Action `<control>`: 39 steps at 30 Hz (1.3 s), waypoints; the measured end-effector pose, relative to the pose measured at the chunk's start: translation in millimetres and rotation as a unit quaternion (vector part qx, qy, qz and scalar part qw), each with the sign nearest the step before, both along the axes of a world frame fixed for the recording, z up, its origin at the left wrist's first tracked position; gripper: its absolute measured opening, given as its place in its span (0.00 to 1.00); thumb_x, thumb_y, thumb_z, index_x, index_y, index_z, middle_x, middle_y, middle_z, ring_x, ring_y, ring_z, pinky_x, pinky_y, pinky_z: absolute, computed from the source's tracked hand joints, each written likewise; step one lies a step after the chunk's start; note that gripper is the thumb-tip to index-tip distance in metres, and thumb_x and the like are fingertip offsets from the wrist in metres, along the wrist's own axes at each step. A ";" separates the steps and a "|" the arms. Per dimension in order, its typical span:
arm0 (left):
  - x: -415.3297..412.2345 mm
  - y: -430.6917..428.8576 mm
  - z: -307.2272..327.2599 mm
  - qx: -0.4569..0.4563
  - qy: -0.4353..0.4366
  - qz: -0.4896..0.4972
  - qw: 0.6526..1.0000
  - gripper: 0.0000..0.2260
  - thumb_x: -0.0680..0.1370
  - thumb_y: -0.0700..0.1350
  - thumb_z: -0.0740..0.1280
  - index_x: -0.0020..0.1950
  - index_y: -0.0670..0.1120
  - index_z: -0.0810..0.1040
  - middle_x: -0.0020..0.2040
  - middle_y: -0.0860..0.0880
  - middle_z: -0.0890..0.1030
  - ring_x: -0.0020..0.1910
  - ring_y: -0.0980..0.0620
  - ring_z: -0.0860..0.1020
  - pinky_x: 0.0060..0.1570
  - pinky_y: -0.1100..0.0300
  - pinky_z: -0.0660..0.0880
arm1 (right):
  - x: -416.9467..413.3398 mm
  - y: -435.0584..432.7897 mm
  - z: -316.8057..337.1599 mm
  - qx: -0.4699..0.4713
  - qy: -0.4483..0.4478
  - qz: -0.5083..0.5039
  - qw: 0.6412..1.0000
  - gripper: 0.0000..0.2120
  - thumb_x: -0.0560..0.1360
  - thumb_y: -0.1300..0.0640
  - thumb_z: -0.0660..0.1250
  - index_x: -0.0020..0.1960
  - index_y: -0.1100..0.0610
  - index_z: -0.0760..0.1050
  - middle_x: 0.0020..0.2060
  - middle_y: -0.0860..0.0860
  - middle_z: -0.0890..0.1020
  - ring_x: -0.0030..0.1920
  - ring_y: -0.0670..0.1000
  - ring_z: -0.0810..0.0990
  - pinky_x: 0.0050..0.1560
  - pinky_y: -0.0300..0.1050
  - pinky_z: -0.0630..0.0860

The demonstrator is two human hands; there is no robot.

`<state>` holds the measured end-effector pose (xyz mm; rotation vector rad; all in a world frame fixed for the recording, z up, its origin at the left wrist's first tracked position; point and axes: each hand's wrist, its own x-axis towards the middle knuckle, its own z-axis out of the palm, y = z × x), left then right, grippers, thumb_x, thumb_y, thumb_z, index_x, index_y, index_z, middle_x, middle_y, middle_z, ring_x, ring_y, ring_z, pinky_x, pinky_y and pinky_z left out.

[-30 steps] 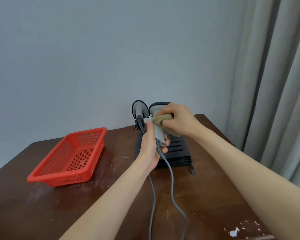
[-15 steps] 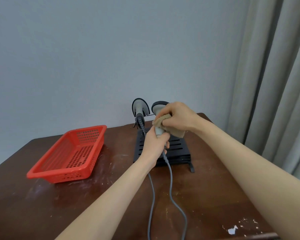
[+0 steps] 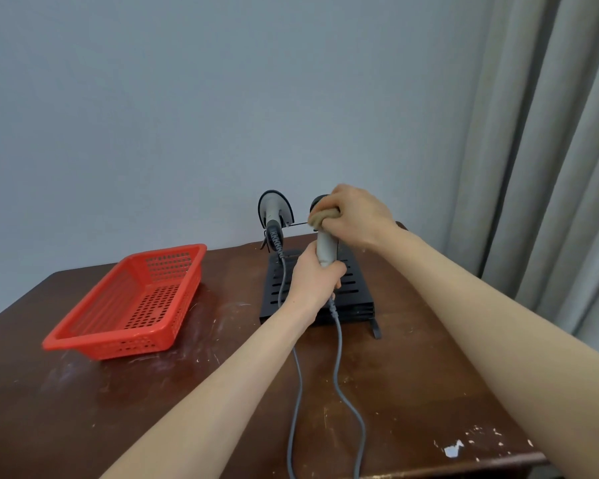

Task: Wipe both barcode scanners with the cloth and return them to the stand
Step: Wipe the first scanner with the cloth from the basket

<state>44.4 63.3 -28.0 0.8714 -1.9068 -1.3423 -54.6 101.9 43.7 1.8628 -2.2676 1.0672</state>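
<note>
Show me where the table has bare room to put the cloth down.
Free: table between the red basket and black stand; the near-left corner before the basket; right of the cables. Crowded: the stand, with left hand, right hand and scanner.

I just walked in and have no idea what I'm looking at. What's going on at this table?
A person is cleaning a barcode scanner. The left hand grips the scanner by its handle, holding it upright above the black stand. The right hand presses a bunched tan cloth against the scanner's head. A second scanner sits at the back of the stand. A red basket lies to the left on the table.
</note>
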 end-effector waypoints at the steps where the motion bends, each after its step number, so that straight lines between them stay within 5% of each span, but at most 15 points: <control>1: -0.6 0.5 1.4 -0.008 0.000 -0.005 1.000 0.10 0.74 0.35 0.62 0.54 0.43 0.72 0.32 0.47 0.73 0.29 0.51 0.71 0.30 0.58 0.69 | -3.1 -1.6 -0.9 -0.016 0.004 -0.032 0.999 0.15 0.74 0.58 0.59 0.50 0.45 0.82 0.45 0.45 0.73 0.47 0.49 0.73 0.44 0.43 0.68; 5: 0.0 -0.5 3.2 0.004 0.002 -0.005 1.000 0.06 0.74 0.33 0.62 0.47 0.43 0.72 0.31 0.47 0.72 0.28 0.52 0.70 0.27 0.59 0.69 | 1.6 6.5 -11.1 -0.005 -0.017 0.041 0.999 0.15 0.71 0.62 0.62 0.47 0.48 0.83 0.48 0.47 0.76 0.50 0.49 0.75 0.51 0.47 0.73; 8: 3.7 -5.0 3.6 0.065 0.055 -0.002 0.996 0.07 0.74 0.30 0.61 0.47 0.41 0.73 0.31 0.45 0.71 0.28 0.52 0.69 0.23 0.62 0.66 | 10.2 17.9 -18.6 -0.001 -0.093 0.117 0.989 0.13 0.68 0.65 0.64 0.44 0.51 0.84 0.39 0.42 0.78 0.44 0.42 0.76 0.47 0.40 0.73; 12: 13.4 -4.7 4.2 0.155 0.145 -0.055 0.976 0.05 0.76 0.32 0.62 0.45 0.41 0.71 0.34 0.45 0.71 0.27 0.52 0.69 0.19 0.64 0.63 | -9.2 7.9 -20.7 -0.083 -0.097 -0.021 0.992 0.16 0.70 0.63 0.62 0.49 0.47 0.82 0.39 0.40 0.76 0.46 0.46 0.76 0.50 0.41 0.72; 15: 16.3 -3.0 5.5 0.206 0.190 -0.049 0.959 0.05 0.80 0.41 0.61 0.46 0.41 0.74 0.33 0.46 0.74 0.25 0.54 0.71 0.18 0.65 0.63 | -10.7 2.4 -22.4 -0.098 -0.086 -0.061 0.990 0.15 0.71 0.61 0.62 0.52 0.46 0.81 0.48 0.49 0.76 0.50 0.51 0.76 0.53 0.47 0.74; 21: 17.2 -6.3 7.1 0.254 0.231 -0.001 0.939 0.18 0.81 0.56 0.56 0.44 0.44 0.77 0.28 0.46 0.76 0.24 0.53 0.73 0.19 0.65 0.67 | 11.0 12.0 -25.1 -0.041 -0.104 0.076 0.991 0.13 0.70 0.59 0.64 0.39 0.40 0.78 0.41 0.47 0.77 0.45 0.50 0.77 0.51 0.52 0.75; 25: 16.7 -1.9 10.6 0.297 0.236 0.005 0.925 0.14 0.81 0.53 0.58 0.49 0.44 0.75 0.34 0.45 0.75 0.24 0.52 0.71 0.18 0.65 0.66 | -3.6 2.6 -22.1 -0.095 -0.068 -0.052 0.992 0.14 0.70 0.60 0.62 0.47 0.44 0.81 0.46 0.48 0.76 0.48 0.50 0.76 0.50 0.47 0.74; 30: 19.3 -12.5 9.7 0.379 0.264 0.016 0.887 0.16 0.81 0.54 0.60 0.51 0.41 0.76 0.34 0.45 0.78 0.24 0.53 0.74 0.18 0.66 0.69 | 7.0 19.2 -23.8 -0.001 -0.140 0.108 0.984 0.10 0.69 0.63 0.65 0.42 0.51 0.83 0.37 0.44 0.79 0.41 0.43 0.76 0.46 0.40 0.73; 35: 21.7 -19.1 4.0 0.441 0.298 -0.014 0.847 0.20 0.82 0.54 0.55 0.52 0.37 0.74 0.38 0.45 0.76 0.22 0.55 0.72 0.16 0.66 0.68 | -16.7 10.6 -24.7 -0.149 -0.148 -0.049 0.976 0.13 0.68 0.60 0.62 0.43 0.44 0.81 0.42 0.42 0.83 0.47 0.45 0.79 0.50 0.45 0.77; 39: 16.4 -12.8 3.3 0.452 0.299 -0.027 0.840 0.20 0.83 0.54 0.53 0.49 0.38 0.74 0.34 0.46 0.75 0.20 0.56 0.72 0.14 0.66 0.66 | -6.6 4.9 -19.6 -0.131 -0.126 -0.017 0.983 0.17 0.70 0.65 0.62 0.51 0.50 0.82 0.40 0.37 0.77 0.48 0.43 0.75 0.48 0.31 0.71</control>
